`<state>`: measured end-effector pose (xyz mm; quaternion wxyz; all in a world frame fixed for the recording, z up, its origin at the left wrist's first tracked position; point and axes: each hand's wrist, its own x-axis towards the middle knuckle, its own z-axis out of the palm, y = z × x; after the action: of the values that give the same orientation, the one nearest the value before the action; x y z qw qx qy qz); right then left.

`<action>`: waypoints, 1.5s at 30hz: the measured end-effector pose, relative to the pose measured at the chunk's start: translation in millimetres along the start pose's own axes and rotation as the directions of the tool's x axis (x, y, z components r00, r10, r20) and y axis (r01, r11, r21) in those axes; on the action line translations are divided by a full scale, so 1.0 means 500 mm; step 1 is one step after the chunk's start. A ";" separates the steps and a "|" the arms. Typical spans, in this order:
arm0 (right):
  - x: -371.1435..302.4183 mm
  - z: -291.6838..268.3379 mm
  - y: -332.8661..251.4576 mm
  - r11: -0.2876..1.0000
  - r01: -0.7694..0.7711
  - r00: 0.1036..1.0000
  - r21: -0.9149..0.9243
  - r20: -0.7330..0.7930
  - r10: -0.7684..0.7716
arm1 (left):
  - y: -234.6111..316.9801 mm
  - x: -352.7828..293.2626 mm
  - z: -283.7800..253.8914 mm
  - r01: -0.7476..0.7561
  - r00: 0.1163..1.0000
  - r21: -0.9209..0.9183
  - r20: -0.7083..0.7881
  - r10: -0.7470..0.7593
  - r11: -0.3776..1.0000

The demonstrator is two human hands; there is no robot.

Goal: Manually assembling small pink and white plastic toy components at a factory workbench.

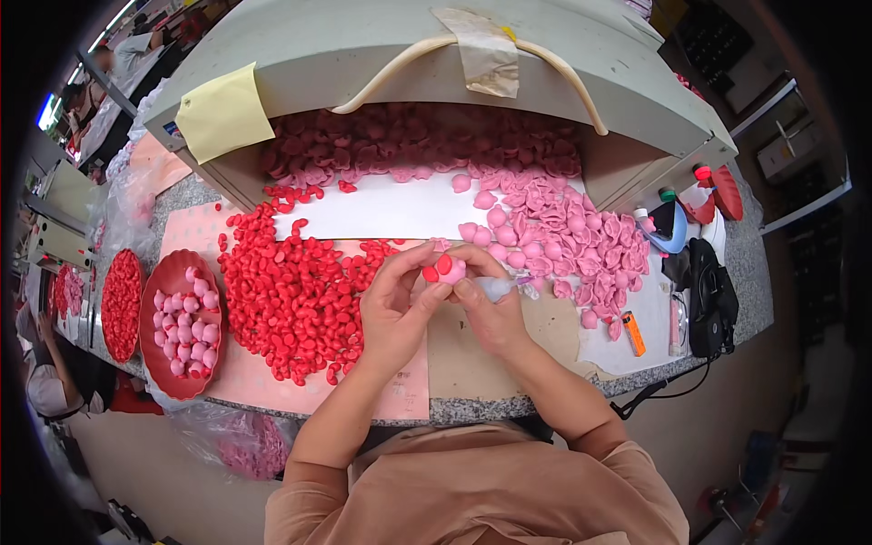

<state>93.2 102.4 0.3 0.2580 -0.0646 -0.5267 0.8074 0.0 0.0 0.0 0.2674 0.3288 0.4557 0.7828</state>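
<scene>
I see one grey bench (752, 304). One big grey box (318, 59) on it, top hiding part of pink pile (604, 232). Red pile (291, 304) left; both piles too many to count. Two red bowls (182, 389), far left. One black bag (708, 304), right. Right hand (495, 315): fingers bent round one clear bottle (495, 288). One orange lighter (633, 334). Left hand (391, 300): fingers pinching one pink ball (457, 272), two red bits (444, 264) on it, between piles.
</scene>
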 end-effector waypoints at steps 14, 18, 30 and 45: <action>0.005 -0.021 -0.015 0.973 0.050 0.999 -0.224 -0.002 -0.052 | 0.006 0.018 -0.013 -0.004 0.997 0.023 0.082 0.002 1.000; 0.008 -0.033 -0.038 0.894 0.210 0.978 -0.396 0.065 -0.200 | 0.016 0.020 -0.014 0.056 0.992 0.080 0.106 -0.064 0.995; 0.005 -0.039 -0.045 0.668 0.390 0.919 -0.634 0.218 -0.329 | 0.001 0.023 -0.038 -0.215 0.959 0.360 0.256 0.126 0.908; 0.005 -0.004 -0.009 0.994 0.113 0.991 0.007 -0.072 -0.112 | -0.036 -0.005 0.025 0.079 0.996 -0.542 0.001 -0.093 0.837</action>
<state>93.4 106.7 3.7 0.3222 -0.0624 -0.5156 0.7915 13.0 12.8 -11.9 0.3783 0.2093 0.2337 0.8709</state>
